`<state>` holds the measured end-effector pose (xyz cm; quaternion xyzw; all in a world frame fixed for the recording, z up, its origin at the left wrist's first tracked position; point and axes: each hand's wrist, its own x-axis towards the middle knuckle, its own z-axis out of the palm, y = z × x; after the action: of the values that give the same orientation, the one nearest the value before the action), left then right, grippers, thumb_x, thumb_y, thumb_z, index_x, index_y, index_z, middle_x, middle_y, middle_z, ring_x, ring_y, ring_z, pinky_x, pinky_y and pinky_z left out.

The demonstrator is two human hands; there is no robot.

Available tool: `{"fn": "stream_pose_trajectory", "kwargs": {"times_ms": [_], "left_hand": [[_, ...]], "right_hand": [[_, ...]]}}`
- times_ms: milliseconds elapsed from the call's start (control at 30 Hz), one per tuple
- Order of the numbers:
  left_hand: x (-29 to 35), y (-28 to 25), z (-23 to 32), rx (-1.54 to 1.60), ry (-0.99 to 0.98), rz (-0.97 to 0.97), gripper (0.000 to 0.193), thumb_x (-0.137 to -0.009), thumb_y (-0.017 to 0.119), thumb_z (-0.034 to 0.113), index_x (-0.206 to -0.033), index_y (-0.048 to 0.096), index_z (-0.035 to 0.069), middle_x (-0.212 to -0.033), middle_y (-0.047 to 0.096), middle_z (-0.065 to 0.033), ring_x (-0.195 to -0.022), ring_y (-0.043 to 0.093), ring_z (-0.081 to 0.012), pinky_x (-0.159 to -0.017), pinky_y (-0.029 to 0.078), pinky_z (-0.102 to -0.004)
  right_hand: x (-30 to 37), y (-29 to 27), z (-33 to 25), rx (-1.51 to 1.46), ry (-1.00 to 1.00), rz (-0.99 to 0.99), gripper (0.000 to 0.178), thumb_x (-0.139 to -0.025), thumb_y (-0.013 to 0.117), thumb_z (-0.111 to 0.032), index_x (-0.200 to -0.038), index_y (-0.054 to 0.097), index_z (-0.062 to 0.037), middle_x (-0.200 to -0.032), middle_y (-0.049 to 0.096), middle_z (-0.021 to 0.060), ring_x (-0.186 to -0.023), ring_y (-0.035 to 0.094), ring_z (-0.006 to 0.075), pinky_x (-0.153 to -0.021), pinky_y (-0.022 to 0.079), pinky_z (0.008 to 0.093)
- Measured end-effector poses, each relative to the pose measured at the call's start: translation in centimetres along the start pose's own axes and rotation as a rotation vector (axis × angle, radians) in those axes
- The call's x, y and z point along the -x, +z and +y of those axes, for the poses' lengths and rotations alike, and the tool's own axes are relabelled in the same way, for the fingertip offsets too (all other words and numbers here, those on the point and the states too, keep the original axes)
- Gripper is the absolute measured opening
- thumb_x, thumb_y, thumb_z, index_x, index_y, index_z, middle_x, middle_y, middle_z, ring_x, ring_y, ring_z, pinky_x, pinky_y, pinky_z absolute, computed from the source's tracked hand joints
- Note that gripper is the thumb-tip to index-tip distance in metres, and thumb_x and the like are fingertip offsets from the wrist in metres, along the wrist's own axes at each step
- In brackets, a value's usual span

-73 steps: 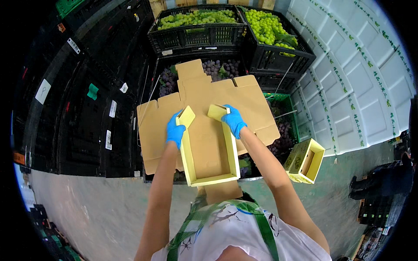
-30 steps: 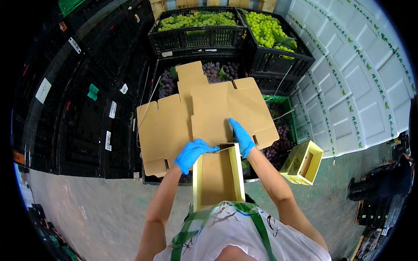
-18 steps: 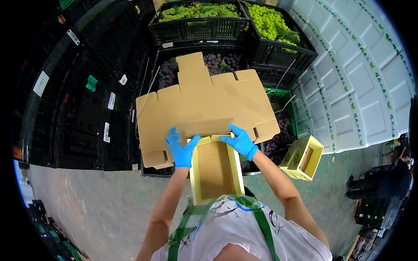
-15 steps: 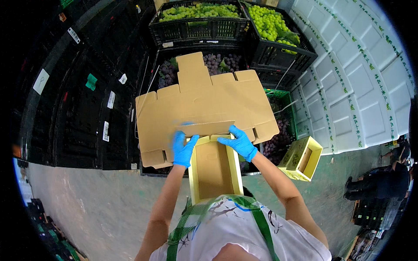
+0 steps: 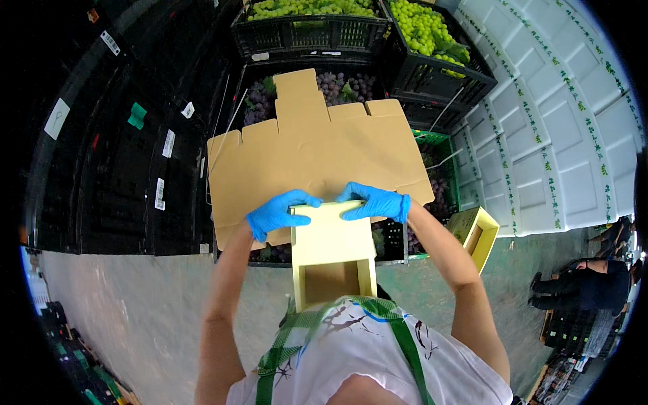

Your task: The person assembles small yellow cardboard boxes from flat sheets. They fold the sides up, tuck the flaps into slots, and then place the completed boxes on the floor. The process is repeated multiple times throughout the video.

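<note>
A small pale-yellow carton [image 5: 333, 241] with a brown inside is held close against my apron. Its far part is covered by a yellow panel, and its near part is uncovered, with nothing visible inside. Blue gloves cover both hands. My left hand [image 5: 282, 212] is closed on the carton's far left corner, thumb on the panel. At the far right corner my right hand [image 5: 373, 202] is closed the same way, fingers over the far edge. Just beyond them lies a flat, unfolded brown cardboard blank [image 5: 317, 148] with tabs, spread over crates of dark grapes [image 5: 260, 101].
Black crates of green grapes [image 5: 422, 30] stand behind. Stacked black crates [image 5: 115, 155] wall off the left, white foam boxes [image 5: 540, 135] the right. A second yellow carton [image 5: 476, 236] sits at the right, near a green crate [image 5: 453, 172]. Another person [image 5: 587, 283] is far right.
The far flap of the carton has folded over toward me and now covers its far part. Both hands have shifted with it onto the far corners.
</note>
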<state>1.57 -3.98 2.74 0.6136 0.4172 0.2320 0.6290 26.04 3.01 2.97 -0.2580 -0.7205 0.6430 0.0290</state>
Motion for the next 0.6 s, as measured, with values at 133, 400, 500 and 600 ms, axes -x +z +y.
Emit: {"fn": "stream_pose_trajectory", "kwargs": {"times_ms": [133,400,500,600], "left_hand": [[-0.7,-1.5,1.2,-0.54,0.036,-0.008,0.058,-0.069,0.062,0.035,-0.118,0.042,0.009,-0.114,0.048,-0.0118,-0.104,0.045,-0.0238,-0.09,0.034,-0.0338],[-1.9,-1.3,3.8,-0.575,-0.361,-0.279,0.058,-0.069,0.062,0.027,-0.119,0.041,0.009,-0.111,0.049,-0.0146,-0.102,0.047,-0.0254,-0.088,0.036,-0.0354],[-2.1,-0.9,3.2,-0.681,-0.376,-0.24,0.055,-0.068,0.061,0.029,-0.117,0.044,0.01,-0.102,0.054,-0.0137,-0.091,0.053,-0.0247,-0.077,0.043,-0.0348],[-1.9,-0.3,3.2,-0.754,-0.363,-0.166,0.052,-0.068,0.06,0.026,-0.115,0.045,0.009,-0.098,0.055,-0.0138,-0.086,0.054,-0.025,-0.073,0.045,-0.0349]], "right_hand": [[-1.5,-0.4,-2.9,0.541,0.17,-0.167,0.075,-0.066,0.056,-0.053,-0.116,0.041,0.0005,-0.113,0.045,0.0203,-0.103,0.044,0.0324,-0.087,0.035,0.0364],[-1.3,0.0,-3.2,0.663,0.229,-0.141,0.064,-0.07,0.056,-0.045,-0.114,0.043,-0.0008,-0.105,0.051,0.0202,-0.099,0.048,0.0327,-0.084,0.037,0.0372],[-1.1,0.9,-2.1,0.629,0.213,-0.011,0.06,-0.072,0.056,-0.042,-0.115,0.043,-0.0014,-0.106,0.051,0.02,-0.099,0.047,0.0327,-0.084,0.037,0.037],[-1.3,1.3,-2.0,0.583,0.248,0.031,0.069,-0.064,0.063,-0.044,-0.114,0.043,-0.0014,-0.105,0.05,0.0209,-0.098,0.048,0.033,-0.085,0.037,0.0363]]}}
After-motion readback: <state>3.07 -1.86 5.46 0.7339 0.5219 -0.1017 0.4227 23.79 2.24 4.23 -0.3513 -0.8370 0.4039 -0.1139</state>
